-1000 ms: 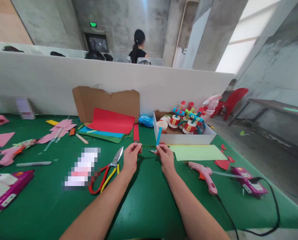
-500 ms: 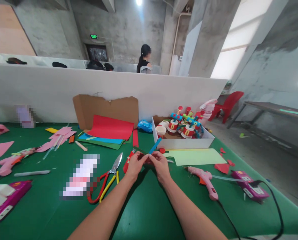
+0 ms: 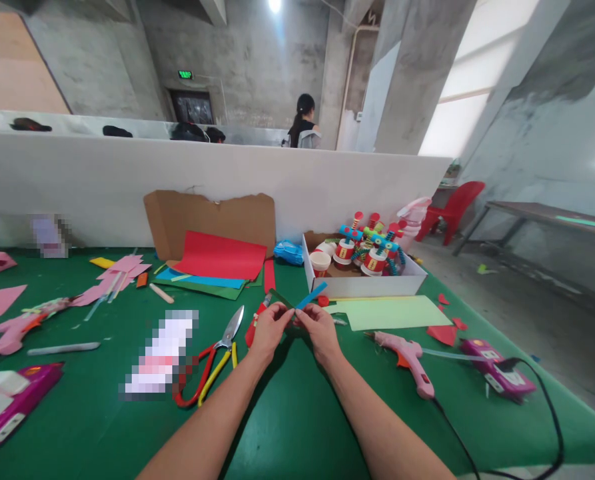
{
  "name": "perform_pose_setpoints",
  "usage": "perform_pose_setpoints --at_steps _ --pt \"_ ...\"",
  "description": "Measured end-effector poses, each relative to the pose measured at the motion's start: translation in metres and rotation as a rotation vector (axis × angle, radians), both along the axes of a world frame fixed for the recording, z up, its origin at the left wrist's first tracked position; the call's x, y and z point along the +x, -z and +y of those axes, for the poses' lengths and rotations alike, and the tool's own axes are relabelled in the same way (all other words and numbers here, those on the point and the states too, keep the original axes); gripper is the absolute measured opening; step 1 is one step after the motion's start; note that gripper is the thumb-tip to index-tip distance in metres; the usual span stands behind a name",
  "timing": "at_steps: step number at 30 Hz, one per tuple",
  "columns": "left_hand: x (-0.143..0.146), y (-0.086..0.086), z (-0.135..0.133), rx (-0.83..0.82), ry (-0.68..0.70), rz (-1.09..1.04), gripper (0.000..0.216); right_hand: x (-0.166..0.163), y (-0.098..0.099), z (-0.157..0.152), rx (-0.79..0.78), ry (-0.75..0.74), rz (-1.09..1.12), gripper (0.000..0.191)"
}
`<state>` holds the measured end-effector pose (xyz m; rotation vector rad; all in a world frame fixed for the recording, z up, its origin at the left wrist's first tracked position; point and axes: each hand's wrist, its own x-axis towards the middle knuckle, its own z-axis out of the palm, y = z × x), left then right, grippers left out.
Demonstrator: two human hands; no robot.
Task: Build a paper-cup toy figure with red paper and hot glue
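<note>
Over the middle of the green table, my left hand (image 3: 272,328) and my right hand (image 3: 318,327) meet at the fingertips. Both are closed in a pinch. A blue paper strip (image 3: 312,295) slants up to the right from my right fingers. From my left fingers a dark green paper strip (image 3: 280,297) slants up to the left. The two strips come together at the fingertips; whether they are joined there is hidden. Just behind my left hand lies a red-handled tool (image 3: 255,324), partly covered. Scissors (image 3: 222,353) with red and yellow handles lie left of it.
A white box (image 3: 367,287) holds several paper-cup figures (image 3: 374,260). Pale green paper (image 3: 397,313) and a pink glue gun (image 3: 407,357) with a cord lie right. Coloured sheets (image 3: 222,257) lean on cardboard (image 3: 162,227). A purple power strip (image 3: 500,370) sits far right.
The blue strip has turned slightly flatter, its free end moving right. More of the dark green strip shows above my left hand. The person beyond the partition has moved right.
</note>
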<state>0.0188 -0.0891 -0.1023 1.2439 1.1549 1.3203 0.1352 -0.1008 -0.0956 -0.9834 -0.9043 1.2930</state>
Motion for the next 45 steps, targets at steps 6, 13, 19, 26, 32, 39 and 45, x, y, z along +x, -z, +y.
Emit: perform_pose_setpoints --at_steps 6,13,19,26,32,39,45 --pt "-0.002 0.000 0.001 0.012 -0.012 0.074 0.031 0.000 0.000 -0.001 -0.011 -0.014 -0.020 0.025" --pt "0.002 -0.002 -0.001 -0.044 0.019 -0.040 0.035 0.000 0.000 0.000 0.009 0.032 -0.007 0.027" --pt "-0.002 -0.003 -0.001 -0.022 0.014 0.022 0.032 0.000 -0.001 0.000 -0.012 0.007 -0.017 0.027" --pt "-0.001 -0.006 -0.001 -0.054 0.061 -0.033 0.031 0.000 -0.002 0.000 0.002 0.049 -0.031 0.026" --pt "-0.001 -0.008 -0.002 -0.072 0.056 -0.042 0.029 0.000 -0.001 0.001 -0.029 0.050 -0.013 0.026" --pt "-0.001 -0.010 -0.003 -0.075 0.035 -0.090 0.030 0.002 -0.003 0.001 -0.046 0.001 0.104 0.024" --pt "-0.001 -0.011 -0.003 -0.093 0.077 -0.103 0.032 0.005 0.001 0.003 -0.181 -0.069 0.226 0.032"
